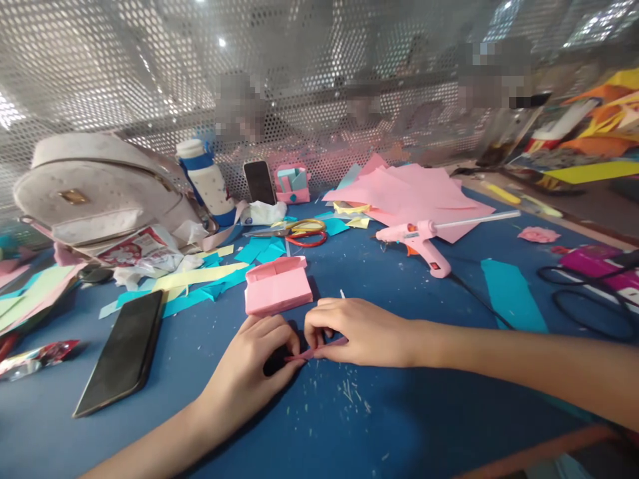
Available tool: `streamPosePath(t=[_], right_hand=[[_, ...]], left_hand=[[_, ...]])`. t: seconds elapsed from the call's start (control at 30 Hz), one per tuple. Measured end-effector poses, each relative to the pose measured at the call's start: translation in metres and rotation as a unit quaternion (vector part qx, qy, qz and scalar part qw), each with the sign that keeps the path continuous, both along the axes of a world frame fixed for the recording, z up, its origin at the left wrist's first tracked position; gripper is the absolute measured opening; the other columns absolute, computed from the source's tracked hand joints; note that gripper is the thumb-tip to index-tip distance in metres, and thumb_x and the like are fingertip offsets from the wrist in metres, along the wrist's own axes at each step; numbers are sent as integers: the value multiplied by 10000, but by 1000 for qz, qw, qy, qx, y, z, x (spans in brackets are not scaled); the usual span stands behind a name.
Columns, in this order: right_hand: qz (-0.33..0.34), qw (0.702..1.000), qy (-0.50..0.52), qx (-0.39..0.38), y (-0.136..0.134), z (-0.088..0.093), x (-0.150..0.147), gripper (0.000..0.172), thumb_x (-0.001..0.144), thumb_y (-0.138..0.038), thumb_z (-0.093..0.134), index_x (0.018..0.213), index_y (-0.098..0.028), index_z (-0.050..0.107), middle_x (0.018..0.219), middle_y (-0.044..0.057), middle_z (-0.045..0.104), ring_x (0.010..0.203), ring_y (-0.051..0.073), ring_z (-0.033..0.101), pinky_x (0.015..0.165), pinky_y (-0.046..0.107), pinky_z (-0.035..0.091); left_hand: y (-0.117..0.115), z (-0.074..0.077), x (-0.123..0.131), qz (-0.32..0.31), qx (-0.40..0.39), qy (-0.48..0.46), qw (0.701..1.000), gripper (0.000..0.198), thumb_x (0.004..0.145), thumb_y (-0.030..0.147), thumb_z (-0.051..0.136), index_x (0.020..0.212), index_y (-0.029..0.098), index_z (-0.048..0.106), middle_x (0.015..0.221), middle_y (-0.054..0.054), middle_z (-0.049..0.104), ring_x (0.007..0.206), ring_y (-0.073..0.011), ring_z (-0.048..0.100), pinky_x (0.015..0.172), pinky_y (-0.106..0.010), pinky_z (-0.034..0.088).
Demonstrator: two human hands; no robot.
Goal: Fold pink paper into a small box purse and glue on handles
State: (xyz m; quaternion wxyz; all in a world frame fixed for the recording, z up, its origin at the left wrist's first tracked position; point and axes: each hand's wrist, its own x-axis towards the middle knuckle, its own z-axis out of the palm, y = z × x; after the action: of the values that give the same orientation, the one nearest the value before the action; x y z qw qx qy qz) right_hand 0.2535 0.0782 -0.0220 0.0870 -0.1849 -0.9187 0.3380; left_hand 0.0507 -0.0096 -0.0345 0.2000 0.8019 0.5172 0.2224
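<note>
A narrow strip of pink paper point(310, 353) is pinched between both hands, low over the blue table. My left hand point(258, 352) grips its left end between thumb and fingers. My right hand point(352, 331) holds the other end, with the fingers curled over and partly hiding it. Just beyond my hands lies a folded pink paper box point(278, 287), its back edge raised. To the right rests a pink hot glue gun point(414, 241) with a glue stick in its rear and its nozzle pointing left.
A black phone point(122, 356) lies at left, near blue and yellow paper scraps point(210, 276). Scissors point(304, 232), a bottle point(212, 179), a backpack point(100, 193) and pink sheets point(404, 193) stand or lie farther back. A cable point(482, 301) trails beside a blue paper piece point(514, 293).
</note>
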Motion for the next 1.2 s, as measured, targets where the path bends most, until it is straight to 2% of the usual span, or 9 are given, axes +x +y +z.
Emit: streamPosePath(t=[0.17, 0.37, 0.47, 0.57, 0.63, 0.73, 0.83, 1.03, 1.2], right_hand=[[-24, 999, 18, 13, -1, 3, 1, 79, 847, -234, 680, 906, -191, 647, 822, 0, 659, 775, 141, 592, 644, 235, 402], [-32, 996, 69, 40, 8, 12, 0, 25, 856, -173, 658, 849, -182, 680, 844, 3, 663, 823, 144, 570, 714, 247, 407], [-57, 991, 117, -6, 10, 8, 0, 105, 913, -223, 591, 876, -170, 673, 861, 17, 669, 792, 139, 578, 728, 255, 421], [-62, 982, 142, -111, 10, -2, 2, 243, 985, -255, 455, 892, -151, 653, 810, 25, 677, 727, 127, 604, 690, 240, 442], [-57, 976, 140, -158, 9, -8, 3, 259, 996, -273, 435, 908, -148, 645, 773, 18, 676, 702, 120, 612, 676, 228, 448], [-50, 978, 117, -164, 9, -13, 4, 206, 936, -337, 566, 960, -158, 665, 822, 20, 669, 712, 115, 601, 678, 218, 450], [-46, 982, 92, -160, 11, -13, 4, 262, 873, -392, 654, 1002, -168, 697, 874, 34, 653, 733, 118, 591, 685, 220, 453], [-37, 980, 88, -177, 15, -12, 4, 243, 863, -393, 671, 977, -188, 734, 808, 24, 653, 738, 125, 583, 681, 222, 452], [-37, 979, 95, -174, 16, -16, 6, 301, 858, -448, 660, 980, -181, 729, 818, 30, 643, 732, 129, 594, 694, 236, 462]], left_hand=[[1, 1, -1, 0, 13, -25, 1000, 114, 902, 207, 586, 789, 199, 585, 800, 23, 647, 769, -144, 573, 759, -288, 413], [7, 7, -1, 60, -3, -77, 995, 127, 897, 224, 584, 776, 190, 600, 742, 27, 620, 689, -124, 543, 652, -240, 423], [12, 8, -1, 88, 3, -116, 989, 118, 912, 226, 547, 814, 190, 601, 755, 24, 615, 689, -119, 532, 652, -235, 435], [15, 5, -1, 99, -2, -151, 984, 119, 925, 226, 522, 863, 194, 619, 765, 21, 634, 689, -115, 557, 648, -225, 454], [14, 3, -1, 94, -5, -174, 980, 118, 925, 220, 523, 876, 197, 628, 746, 25, 647, 671, -106, 582, 635, -209, 467], [12, 1, -3, 88, -1, -200, 976, 112, 919, 192, 532, 887, 206, 638, 728, 32, 662, 647, -93, 611, 613, -180, 481], [11, 2, -5, 88, -4, -222, 971, 122, 912, 172, 537, 868, 208, 644, 729, 25, 675, 645, -94, 628, 613, -172, 500], [10, 0, -12, 82, 13, -233, 969, 130, 904, 164, 540, 855, 209, 651, 737, 1, 679, 647, -118, 644, 610, -193, 526], [10, -5, -14, 74, 22, -220, 972, 81, 853, 249, 652, 930, 230, 636, 791, 2, 685, 666, -134, 646, 593, -199, 526]])
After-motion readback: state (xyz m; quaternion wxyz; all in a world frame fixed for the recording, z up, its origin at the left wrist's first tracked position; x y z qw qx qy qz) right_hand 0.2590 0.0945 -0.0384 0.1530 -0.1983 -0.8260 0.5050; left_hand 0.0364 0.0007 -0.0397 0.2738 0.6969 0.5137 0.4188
